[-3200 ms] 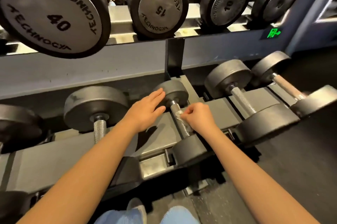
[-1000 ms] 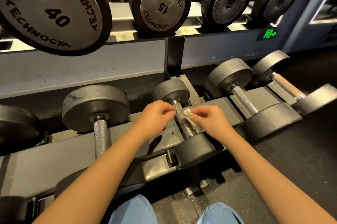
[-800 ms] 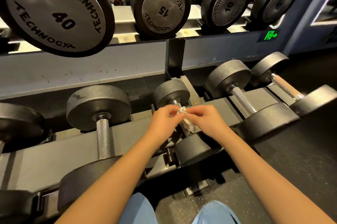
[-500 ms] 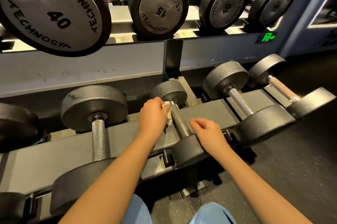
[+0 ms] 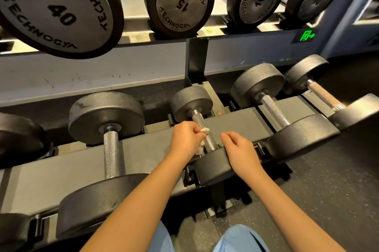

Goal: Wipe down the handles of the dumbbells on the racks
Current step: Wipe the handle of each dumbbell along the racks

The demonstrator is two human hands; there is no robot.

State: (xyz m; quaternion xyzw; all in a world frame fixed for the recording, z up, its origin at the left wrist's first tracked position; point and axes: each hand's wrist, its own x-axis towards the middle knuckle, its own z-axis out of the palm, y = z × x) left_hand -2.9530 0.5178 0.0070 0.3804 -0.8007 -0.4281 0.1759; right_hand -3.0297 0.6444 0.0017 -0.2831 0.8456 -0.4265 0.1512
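The wipe [image 5: 204, 130] is now in the left hand [image 5: 187, 138], no longer in the right hand [image 5: 238, 147], and is pinched against the handle [image 5: 199, 120] of the small dumbbell [image 5: 191, 101] at the middle of the lower rack [image 5: 242, 122]. The right hand hangs loose and empty beside it, so the wiping of this handle probably continues.

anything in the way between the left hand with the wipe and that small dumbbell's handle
Nothing visible. The left hand holds the crumpled white wipe right against the knurled silver handle of the small black dumbbell; the right hand lies to its right, not between them.
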